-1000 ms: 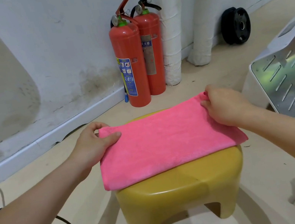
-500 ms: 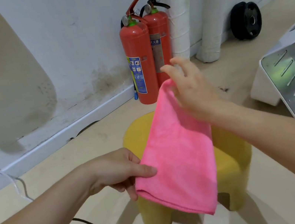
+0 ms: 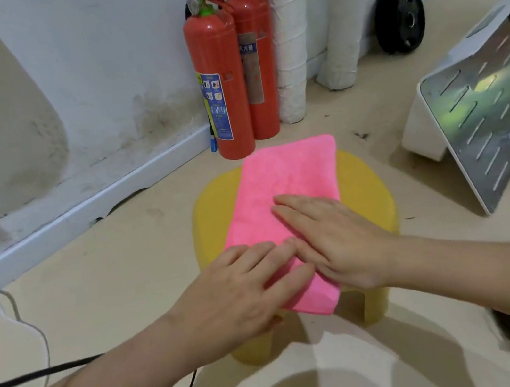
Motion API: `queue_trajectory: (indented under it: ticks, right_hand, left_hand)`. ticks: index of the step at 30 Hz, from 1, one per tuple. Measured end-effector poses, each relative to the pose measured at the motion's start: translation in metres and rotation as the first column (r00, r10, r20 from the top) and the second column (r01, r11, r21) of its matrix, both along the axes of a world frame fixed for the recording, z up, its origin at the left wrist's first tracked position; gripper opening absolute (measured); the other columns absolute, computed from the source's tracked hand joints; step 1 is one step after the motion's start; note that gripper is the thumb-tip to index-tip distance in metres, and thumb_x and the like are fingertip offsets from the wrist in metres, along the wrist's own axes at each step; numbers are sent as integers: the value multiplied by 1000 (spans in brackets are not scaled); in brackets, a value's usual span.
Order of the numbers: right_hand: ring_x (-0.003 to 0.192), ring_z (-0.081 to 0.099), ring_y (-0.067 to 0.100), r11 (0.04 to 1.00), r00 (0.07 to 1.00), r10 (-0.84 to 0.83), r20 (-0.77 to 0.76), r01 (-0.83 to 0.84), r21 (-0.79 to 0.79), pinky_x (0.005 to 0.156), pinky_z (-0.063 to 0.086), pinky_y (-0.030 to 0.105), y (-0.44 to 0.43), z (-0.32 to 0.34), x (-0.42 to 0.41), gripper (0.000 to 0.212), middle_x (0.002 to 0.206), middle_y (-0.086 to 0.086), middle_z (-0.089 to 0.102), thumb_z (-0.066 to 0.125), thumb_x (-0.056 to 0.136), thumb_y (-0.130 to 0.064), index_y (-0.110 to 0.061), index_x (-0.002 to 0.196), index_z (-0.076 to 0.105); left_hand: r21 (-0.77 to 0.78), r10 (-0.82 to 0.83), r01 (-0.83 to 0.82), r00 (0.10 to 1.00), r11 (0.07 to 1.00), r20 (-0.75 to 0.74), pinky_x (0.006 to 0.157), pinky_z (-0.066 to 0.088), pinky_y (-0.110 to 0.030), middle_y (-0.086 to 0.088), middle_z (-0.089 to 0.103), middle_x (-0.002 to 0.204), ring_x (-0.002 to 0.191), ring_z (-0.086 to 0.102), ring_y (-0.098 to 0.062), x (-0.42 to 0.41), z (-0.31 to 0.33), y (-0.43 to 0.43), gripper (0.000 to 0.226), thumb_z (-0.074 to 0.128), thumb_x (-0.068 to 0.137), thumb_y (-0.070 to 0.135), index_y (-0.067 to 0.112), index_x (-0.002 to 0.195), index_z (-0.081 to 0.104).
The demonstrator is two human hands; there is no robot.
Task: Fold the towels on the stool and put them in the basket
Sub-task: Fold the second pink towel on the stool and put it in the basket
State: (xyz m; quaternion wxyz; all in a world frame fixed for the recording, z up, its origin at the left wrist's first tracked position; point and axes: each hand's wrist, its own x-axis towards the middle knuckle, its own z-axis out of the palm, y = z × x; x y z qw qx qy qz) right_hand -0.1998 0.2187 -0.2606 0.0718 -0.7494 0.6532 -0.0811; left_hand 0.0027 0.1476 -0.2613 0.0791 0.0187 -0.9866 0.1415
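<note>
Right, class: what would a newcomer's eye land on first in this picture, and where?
The bright pink towel, folded into a strip, lies on the yellow stool at centre. The left hand and right hand press flat on its near end. Behind, two red fire extinguishers stand against the white wall.

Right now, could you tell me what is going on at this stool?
A person is flattening a folded pink towel on the yellow stool. The left hand presses on its near end, and the right hand lies flat on its middle. The towel's near end overhangs the stool's front edge.
</note>
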Motion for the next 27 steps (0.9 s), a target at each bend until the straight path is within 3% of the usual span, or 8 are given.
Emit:
queue_trajectory:
  ticks: [4,6,13,17,20,22,25,27]
  right_hand:
    - [127,47,25,986,989,5,151,21,-167,103,40,46,6,2,1,49,139,10,48,31,95,-35,-11,133,50]
    - [117,51,22,960,995,71,76,-47,-276,94,44,45,15,6,1,42,129,8,51,42,93,-35,-13,127,54]
    - [132,39,21,946,961,222,-162,-253,-204,105,33,36,35,-1,-8,102,148,9,34,53,79,-68,-6,149,13]
    - [102,63,21,969,992,121,-30,-125,-215,82,51,35,27,7,-5,57,118,0,65,58,82,-37,-16,134,47]
    - [90,63,16,993,996,55,74,-46,-113,71,50,35,21,24,-4,36,102,-10,70,49,80,-31,-30,114,61]
    - [84,61,14,996,995,85,57,-85,-9,71,49,33,19,40,-7,27,94,-9,70,46,85,-35,-28,104,64]
    - [62,44,15,906,994,63,84,-93,414,64,41,30,12,79,-17,41,63,-5,48,48,92,-52,-17,70,48]
    - [65,44,12,793,978,39,204,-154,589,69,44,34,10,96,-22,48,67,-7,47,49,88,-59,-14,72,51]
  left_hand:
    - [-44,-94,88,982,995,-166,82,51,-40,-13,62,116,102,60,-31,1,-13,-7,30,45,98,20,11,126,52]
    - [-23,-114,111,974,994,-196,76,53,-40,-13,65,109,94,62,-31,-3,-10,-7,26,42,97,14,10,119,56]
    - [410,114,-39,980,911,-161,59,51,-27,2,71,92,77,64,-16,-14,16,-22,36,48,79,29,22,114,53]
    - [497,184,-107,977,861,-109,66,47,-24,6,69,94,80,60,-12,-14,25,-20,37,51,75,30,30,112,52]
    - [269,178,-188,982,945,59,71,52,-36,0,62,104,92,58,-22,-14,19,-14,59,65,66,14,23,120,42]
    - [233,271,-288,957,929,101,72,50,-38,1,58,102,93,55,-23,-19,30,-9,48,60,71,8,23,113,43]
    - [376,273,-334,939,864,208,64,43,-33,4,54,77,73,51,-17,-25,57,-6,10,47,76,15,23,81,42]
    - [577,210,-333,939,746,271,55,38,-25,2,49,65,60,44,-10,-28,72,-6,7,42,70,26,19,70,43]
